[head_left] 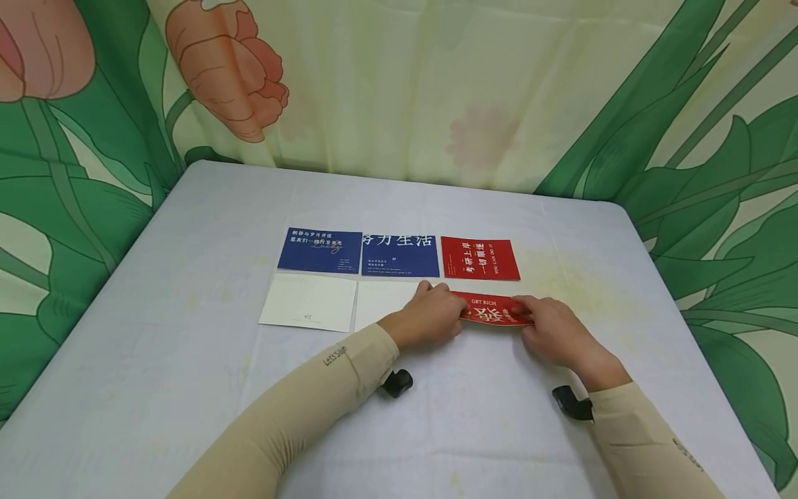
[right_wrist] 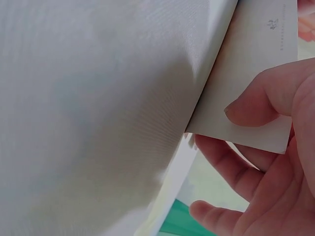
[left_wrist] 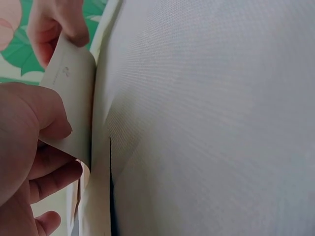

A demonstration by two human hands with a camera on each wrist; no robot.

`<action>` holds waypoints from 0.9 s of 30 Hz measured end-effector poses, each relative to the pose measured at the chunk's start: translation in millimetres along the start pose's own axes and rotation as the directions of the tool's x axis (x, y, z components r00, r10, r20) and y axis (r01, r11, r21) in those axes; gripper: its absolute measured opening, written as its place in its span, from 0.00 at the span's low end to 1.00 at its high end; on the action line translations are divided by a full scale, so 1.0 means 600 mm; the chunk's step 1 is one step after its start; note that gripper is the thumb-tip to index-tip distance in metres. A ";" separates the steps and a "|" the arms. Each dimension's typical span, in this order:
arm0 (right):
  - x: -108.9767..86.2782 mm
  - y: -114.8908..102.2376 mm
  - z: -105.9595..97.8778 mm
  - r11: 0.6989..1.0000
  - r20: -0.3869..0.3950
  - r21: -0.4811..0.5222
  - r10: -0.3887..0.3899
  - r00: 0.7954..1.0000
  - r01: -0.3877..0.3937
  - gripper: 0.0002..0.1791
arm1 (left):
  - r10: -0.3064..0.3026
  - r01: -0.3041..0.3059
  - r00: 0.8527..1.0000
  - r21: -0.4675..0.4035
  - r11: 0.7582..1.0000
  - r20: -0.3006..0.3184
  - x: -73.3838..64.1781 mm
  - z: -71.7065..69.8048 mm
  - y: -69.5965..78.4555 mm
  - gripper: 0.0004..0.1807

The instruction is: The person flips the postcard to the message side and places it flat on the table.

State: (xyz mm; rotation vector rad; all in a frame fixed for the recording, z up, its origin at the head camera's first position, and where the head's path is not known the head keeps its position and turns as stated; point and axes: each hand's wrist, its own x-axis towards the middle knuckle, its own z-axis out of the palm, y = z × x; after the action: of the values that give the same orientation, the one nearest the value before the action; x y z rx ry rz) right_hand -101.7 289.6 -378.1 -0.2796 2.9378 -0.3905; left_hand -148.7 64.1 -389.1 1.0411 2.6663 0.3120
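A red card [head_left: 489,310] with gold-white characters and "GET RICH" is held between both hands just over the table, bowed slightly. My left hand [head_left: 433,315] pinches its left end; my right hand [head_left: 555,331] pinches its right end. Both wrist views show the card's pale back [left_wrist: 74,93] under the thumbs, its lower edge close to the cloth. Beyond it lies a second red card [head_left: 480,258]. Two blue cards [head_left: 320,251] with white writing lie left of that. Nearer me are a white card [head_left: 308,302] and another white card [head_left: 380,299], partly hidden by my left hand.
A white cloth covers the table [head_left: 156,333]. Behind and beside it hangs a curtain [head_left: 386,90] printed with tulips and green leaves. Black wrist mounts [head_left: 397,382] show below both forearms.
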 end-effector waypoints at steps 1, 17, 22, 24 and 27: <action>0.000 0.000 0.000 1.000 -0.001 -0.002 0.000 1.000 0.000 0.28 | 0.000 0.000 1.000 -0.005 1.000 0.003 0.000 0.000 0.000 0.18; -0.003 0.003 -0.013 0.987 0.026 0.146 0.061 0.998 -0.064 0.30 | -0.048 0.043 0.998 -0.107 0.993 -0.041 -0.003 0.003 -0.007 0.22; -0.008 0.010 -0.020 0.979 0.015 0.190 0.075 0.997 -0.076 0.29 | -0.067 0.055 0.997 -0.211 0.976 -0.049 -0.008 0.002 -0.012 0.22; -0.010 0.012 -0.022 0.976 0.000 0.206 0.078 0.997 -0.076 0.29 | -0.064 0.048 0.996 -0.250 0.967 -0.059 -0.009 -0.001 -0.013 0.22; -0.012 0.013 -0.025 0.971 -0.021 0.226 0.088 0.996 -0.081 0.28 | -0.059 0.032 0.995 -0.298 0.954 -0.083 -0.012 -0.007 -0.014 0.22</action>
State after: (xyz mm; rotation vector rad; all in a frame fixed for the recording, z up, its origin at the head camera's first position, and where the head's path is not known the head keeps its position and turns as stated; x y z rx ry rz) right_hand -98.9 302.1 -365.1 -0.1181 2.8870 -0.7144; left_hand -150.3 52.5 -386.4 0.8890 2.6085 0.7401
